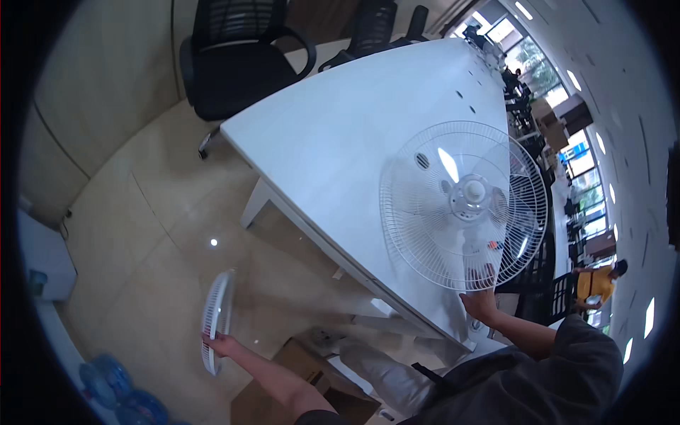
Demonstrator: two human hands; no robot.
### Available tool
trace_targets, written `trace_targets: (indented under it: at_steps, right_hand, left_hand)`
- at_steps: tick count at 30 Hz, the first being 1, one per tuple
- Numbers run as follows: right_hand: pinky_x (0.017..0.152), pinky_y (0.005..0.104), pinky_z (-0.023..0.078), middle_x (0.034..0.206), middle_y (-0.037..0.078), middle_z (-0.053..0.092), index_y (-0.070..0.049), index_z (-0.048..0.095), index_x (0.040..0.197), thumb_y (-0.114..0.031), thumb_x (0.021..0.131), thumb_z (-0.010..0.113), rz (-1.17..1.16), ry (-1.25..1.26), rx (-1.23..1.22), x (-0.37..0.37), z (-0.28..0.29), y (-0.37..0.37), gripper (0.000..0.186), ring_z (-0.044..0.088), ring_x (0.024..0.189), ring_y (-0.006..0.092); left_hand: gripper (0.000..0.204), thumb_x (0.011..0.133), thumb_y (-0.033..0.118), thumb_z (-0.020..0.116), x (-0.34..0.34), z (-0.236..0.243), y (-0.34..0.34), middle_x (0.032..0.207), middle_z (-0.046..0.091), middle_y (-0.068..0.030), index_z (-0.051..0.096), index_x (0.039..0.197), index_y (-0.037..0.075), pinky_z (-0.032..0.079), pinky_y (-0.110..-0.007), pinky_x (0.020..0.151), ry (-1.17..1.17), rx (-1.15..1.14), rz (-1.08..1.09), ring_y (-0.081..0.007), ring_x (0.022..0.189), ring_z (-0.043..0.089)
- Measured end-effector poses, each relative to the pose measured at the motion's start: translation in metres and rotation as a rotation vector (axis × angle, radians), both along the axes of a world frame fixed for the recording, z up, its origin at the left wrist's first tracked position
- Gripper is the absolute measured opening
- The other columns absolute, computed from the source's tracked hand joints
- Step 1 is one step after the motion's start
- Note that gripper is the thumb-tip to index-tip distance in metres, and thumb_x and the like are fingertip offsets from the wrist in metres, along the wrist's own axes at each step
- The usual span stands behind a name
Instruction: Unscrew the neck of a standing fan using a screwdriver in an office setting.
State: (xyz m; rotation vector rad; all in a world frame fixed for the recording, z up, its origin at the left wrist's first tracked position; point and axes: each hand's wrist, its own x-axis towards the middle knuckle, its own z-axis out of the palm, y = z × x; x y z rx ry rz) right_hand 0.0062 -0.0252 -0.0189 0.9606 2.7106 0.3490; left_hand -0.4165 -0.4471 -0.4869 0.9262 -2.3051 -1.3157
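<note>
A large electric fan point(471, 202) with a round white wire guard and clear blades faces me over the right side of the white table. My right hand point(482, 301) grips its lower rim, the fingers partly behind the wires. Out to the left, low over the floor, my left hand point(219, 345) is closed on the edge of a white round fan grille point(218, 312). That grille is seen almost edge-on, apart from the fan. The fan's stand is mostly hidden.
The white table point(312, 142) has a long edge running between my hands. An open cardboard box point(287, 372) sits by my legs. Large blue water bottles point(113, 375) stand lower left. Black office chairs point(244, 71) are behind the table; a person in yellow point(595, 285) is far right.
</note>
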Motion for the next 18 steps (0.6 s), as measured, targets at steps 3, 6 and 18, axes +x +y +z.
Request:
trace_targets:
  at_steps: [3,6,18]
  right_hand:
    - [0.114,0.0640,0.017,0.141,0.032,0.038,0.004,0.045,0.138,-0.022,0.078,0.070,-0.080,0.001,0.029,0.014,-0.013,0.006,0.071,0.027,0.136,0.0535]
    - [0.113,0.0612,0.019,0.144,0.029,0.037,0.000,0.043,0.142,-0.025,0.079,0.070,-0.094,0.070,-0.074,0.012,-0.017,-0.001,0.073,0.026,0.138,0.0502]
    - [0.112,0.0532,0.028,0.144,0.031,0.032,0.000,0.040,0.142,-0.028,0.077,0.076,-0.139,0.330,-0.280,0.018,-0.021,0.003,0.080,0.029,0.137,0.0487]
  left_hand:
    - [0.032,0.087,0.006,0.070,-0.045,0.109,0.034,0.100,0.063,-0.0178,0.055,0.108,-0.012,0.059,-0.040,0.085,0.178,1.012,0.464,-0.0283,0.092,0.066]
    - [0.029,0.085,0.005,0.071,-0.045,0.194,0.046,0.092,0.064,-0.0168,0.057,0.102,-0.014,0.058,-0.037,0.069,0.084,0.913,0.079,-0.0238,0.077,0.065]
    - [0.027,0.093,0.010,0.065,-0.005,0.521,0.130,0.093,0.064,-0.0121,0.059,0.111,-0.009,0.046,-0.027,0.052,0.048,0.268,-0.649,-0.0148,0.065,0.057]
